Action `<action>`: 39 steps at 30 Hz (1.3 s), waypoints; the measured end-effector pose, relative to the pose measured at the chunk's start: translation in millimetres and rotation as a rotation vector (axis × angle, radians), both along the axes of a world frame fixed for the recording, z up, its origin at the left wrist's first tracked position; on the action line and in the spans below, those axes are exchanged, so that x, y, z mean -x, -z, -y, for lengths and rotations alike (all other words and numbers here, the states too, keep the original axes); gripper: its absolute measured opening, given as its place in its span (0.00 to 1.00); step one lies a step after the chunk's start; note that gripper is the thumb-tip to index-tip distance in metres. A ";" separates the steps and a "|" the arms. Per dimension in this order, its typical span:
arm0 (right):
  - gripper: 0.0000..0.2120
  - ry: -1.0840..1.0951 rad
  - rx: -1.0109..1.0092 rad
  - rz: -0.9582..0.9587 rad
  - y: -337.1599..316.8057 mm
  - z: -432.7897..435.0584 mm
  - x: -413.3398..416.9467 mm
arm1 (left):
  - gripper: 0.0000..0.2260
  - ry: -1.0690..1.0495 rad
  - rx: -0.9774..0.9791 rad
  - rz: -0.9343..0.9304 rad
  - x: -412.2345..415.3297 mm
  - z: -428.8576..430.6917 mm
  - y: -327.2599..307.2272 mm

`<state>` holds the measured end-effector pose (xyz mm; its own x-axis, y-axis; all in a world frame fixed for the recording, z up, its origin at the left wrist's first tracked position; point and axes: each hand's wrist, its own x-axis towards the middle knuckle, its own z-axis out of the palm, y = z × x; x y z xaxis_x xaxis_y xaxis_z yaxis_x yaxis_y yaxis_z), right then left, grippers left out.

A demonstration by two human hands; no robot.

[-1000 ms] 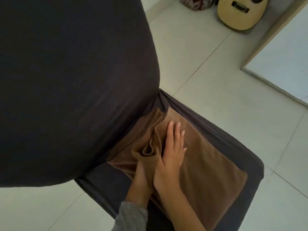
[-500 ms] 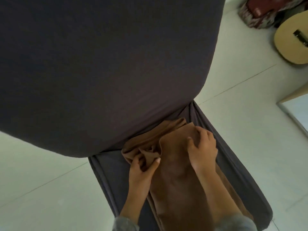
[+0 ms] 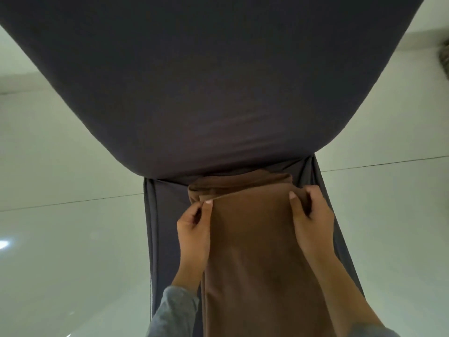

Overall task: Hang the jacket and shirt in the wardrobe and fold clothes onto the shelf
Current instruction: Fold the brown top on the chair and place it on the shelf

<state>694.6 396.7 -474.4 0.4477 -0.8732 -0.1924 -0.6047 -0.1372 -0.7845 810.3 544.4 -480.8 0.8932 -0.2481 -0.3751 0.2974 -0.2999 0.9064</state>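
Brown garment [image 3: 255, 251] pinched at far corners by left hand [image 3: 194, 229], right hand [image 3: 312, 220].

Both arms wear grey long sleeves of soft knit; the left sleeve [image 3: 173, 312] ends in a cuff at the wrist, near the bottom edge. The right sleeve [image 3: 379, 332] shows only as a thin grey strip; the left hand [image 3: 194, 229] and right hand [image 3: 313, 220] are bare, with short pale nails.

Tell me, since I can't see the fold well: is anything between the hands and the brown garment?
Nothing visible. The left hand and right hand both already pinch the far edge of the brown garment, which lies on the dark-covered seat.
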 end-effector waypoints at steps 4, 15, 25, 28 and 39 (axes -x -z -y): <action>0.07 -0.040 -0.094 0.073 -8.6 -1.3 -4.9 | 0.11 -0.072 0.062 0.058 0.7 -9.3 -1.0; 0.04 0.128 -0.275 0.151 8.3 21.8 -31.4 | 0.04 -0.005 0.161 -0.196 -33.4 3.1 10.5; 0.05 0.245 -0.296 0.170 23.0 14.5 -39.1 | 0.05 0.161 0.234 -0.086 -53.2 -11.8 19.1; 0.05 0.228 -0.273 0.158 24.1 14.6 -41.7 | 0.05 0.279 0.239 -0.130 -67.7 -17.7 19.8; 0.04 0.262 -0.193 0.138 26.8 10.4 -51.5 | 0.10 0.280 0.147 -0.122 -82.6 -5.9 10.5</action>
<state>746.2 386.3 -501.2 0.2469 -0.9152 -0.3185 -0.4859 0.1674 -0.8578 892.9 550.3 -491.4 0.7334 -0.5368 -0.4170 0.3311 -0.2537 0.9088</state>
